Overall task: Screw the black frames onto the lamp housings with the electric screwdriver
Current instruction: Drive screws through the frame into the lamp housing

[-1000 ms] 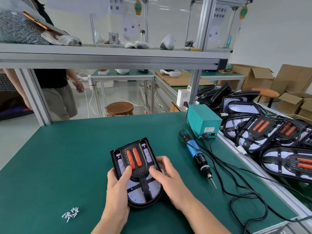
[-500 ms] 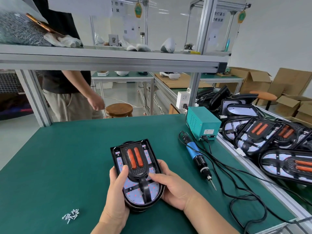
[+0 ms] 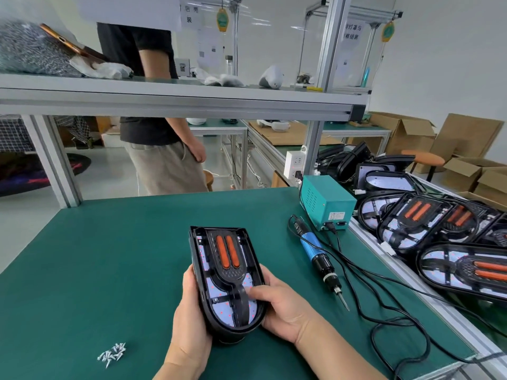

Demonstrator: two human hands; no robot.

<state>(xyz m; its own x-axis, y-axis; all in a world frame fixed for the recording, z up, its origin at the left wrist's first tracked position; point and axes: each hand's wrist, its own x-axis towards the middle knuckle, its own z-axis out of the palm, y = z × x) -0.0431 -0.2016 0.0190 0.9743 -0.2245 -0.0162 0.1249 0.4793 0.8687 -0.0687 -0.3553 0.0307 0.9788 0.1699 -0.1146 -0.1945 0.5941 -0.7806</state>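
Green-topped bench (image 3: 109,256), aluminium-profile shelf (image 3: 175,102) overhead. White walls (image 3: 452,64), pale glossy floor (image 3: 109,174). 2 more green benches (image 3: 219,130) behind. Cardboard boxes (image 3: 406,133) far right, beside an orange-seat stool (image 3: 424,159). Lighting bright, even.

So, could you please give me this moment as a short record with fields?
Held: black oval lamp housing, black frame inside
Left hand: grips its left edge
Right hand: holds right side, thumb on frame
Tool: blue electric screwdriver lying untouched on green table
Screws: small silver pile, near left
Right of table: more lamp housings stacked
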